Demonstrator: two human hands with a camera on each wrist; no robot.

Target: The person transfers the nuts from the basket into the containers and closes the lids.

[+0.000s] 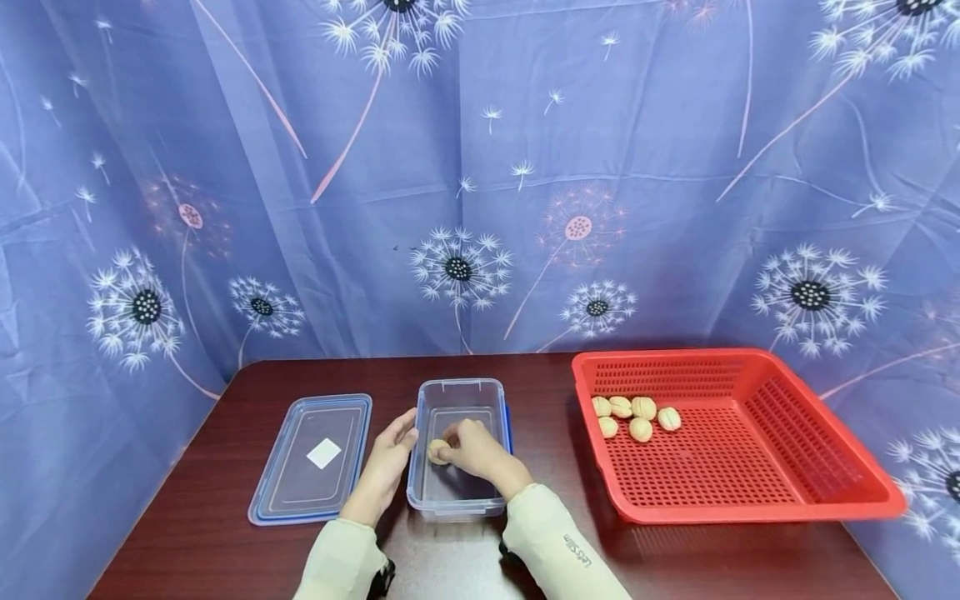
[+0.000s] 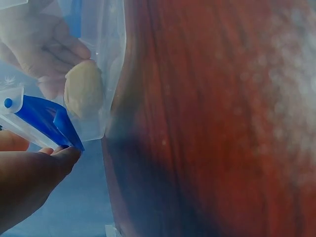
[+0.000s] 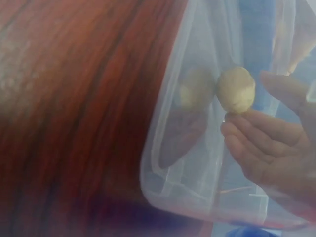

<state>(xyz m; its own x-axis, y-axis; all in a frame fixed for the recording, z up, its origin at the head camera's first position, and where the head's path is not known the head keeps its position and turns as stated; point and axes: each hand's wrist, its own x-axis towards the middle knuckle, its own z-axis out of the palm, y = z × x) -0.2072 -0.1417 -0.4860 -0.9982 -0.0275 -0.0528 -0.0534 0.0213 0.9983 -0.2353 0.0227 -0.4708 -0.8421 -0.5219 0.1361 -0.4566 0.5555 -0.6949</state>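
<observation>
A clear plastic food container (image 1: 461, 506) with blue side latches stands uncovered on the table. Inside it, my right hand (image 1: 474, 450) reaches down to a pale walnut (image 1: 437, 452). In the right wrist view the fingertips (image 3: 232, 126) touch the walnut (image 3: 236, 90) from one side, while the thumb stands slightly apart from it. My left hand (image 1: 386, 461) lies along the container's left wall, fingers extended near the rim. Seen from the left wrist, its fingertips meet a blue latch (image 2: 47, 118) hanging at that side.
A red perforated basket (image 1: 750, 510) stands to the right, with several walnuts (image 1: 642, 407) at its left end. The clear lid (image 1: 307, 492) with a blue seal and white label lies left of my left hand. A blue dandelion-print curtain (image 1: 517, 150) hangs behind the dark wooden table (image 1: 540, 400).
</observation>
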